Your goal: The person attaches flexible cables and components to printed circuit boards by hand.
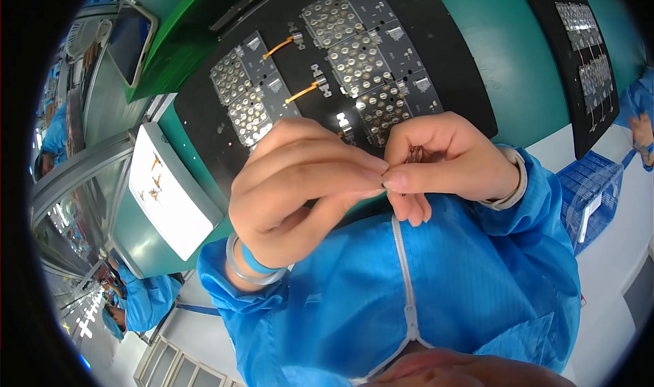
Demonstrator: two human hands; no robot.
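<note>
My left hand point(293, 189) and my right hand point(449, 162) meet fingertip to fingertip in front of my chest. Both are closed in a pinch. A small dark brown part point(413, 154) shows between the curled fingers of my right hand; its kind is too small to tell. Whatever the left fingertips pinch is hidden. Beyond the hands, a black mat point(204, 135) bears several dark circuit boards point(357, 63) covered with round silvery spots. Between the board columns lie small connectors with orange flex cables point(303, 93). My left hand covers part of the nearest left board.
A white tray point(174, 210) with several small orange-brown flex pieces point(155, 183) stands left on the green table point(507, 46). A phone-like device point(133, 43) leans by a green panel point(177, 40). Right are another black mat point(555, 60) with boards and a blue basket point(589, 189). Other people work nearby.
</note>
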